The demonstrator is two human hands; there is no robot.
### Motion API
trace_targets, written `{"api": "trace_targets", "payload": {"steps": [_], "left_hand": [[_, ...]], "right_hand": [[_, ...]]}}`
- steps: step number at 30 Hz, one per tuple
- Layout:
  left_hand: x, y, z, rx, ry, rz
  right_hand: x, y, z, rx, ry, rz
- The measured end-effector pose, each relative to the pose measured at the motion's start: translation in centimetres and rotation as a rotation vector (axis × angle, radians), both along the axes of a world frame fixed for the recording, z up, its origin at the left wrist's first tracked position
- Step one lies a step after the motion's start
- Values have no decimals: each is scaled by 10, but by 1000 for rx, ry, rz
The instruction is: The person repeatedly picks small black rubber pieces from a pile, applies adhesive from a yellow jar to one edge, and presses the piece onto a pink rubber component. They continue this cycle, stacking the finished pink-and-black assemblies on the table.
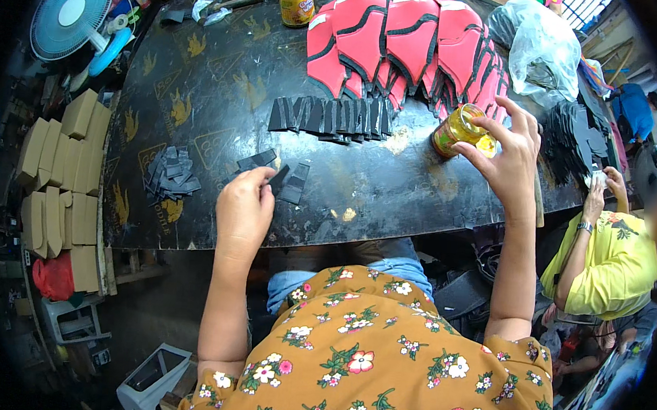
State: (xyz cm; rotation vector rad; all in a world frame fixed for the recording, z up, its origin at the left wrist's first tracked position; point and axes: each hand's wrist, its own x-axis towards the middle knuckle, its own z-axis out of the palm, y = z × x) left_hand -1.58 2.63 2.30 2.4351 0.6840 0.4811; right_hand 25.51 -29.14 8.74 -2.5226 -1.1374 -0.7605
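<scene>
My left hand (245, 205) is closed over the near side of the dark table, with a small black strip (279, 176) sticking out from its fingertips. Flat black pieces (294, 183) lie right beside those fingers. My right hand (513, 161) has its thumb and fingers apart at the mouth of an open glass jar (451, 134) with a yellow label. The jar leans to one side, and something yellow shows next to it. Whether my fingertips touch the jar cannot be made out. Beyond both hands runs a row of overlapping black strips (331, 117).
A loose heap of black pieces (171, 173) lies at the left. Pink-and-black padded panels (413, 32) are stacked at the back, beside a yellow jar (294, 1) and a clear plastic bag (541, 52). A person in yellow (606, 259) works at the right; a blue fan (72, 10) stands far left.
</scene>
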Motion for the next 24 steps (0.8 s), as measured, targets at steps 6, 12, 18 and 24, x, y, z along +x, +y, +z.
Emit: {"api": "trace_targets", "payload": {"steps": [6,12,18,24], "left_hand": [[5,-8,0,-493,-304,32],[24,-28,-16,-1117,-312,-86],[47,-35,-17,-1241,-331,-174],[56,-44,-7,-1227,-280,-236]], "right_hand": [[17,15,4,-223,162,-39],[14,-4,-1,196,-21,45],[-30,-13,-2,74,9,18],[-81,52,-14,317,756,526]]}}
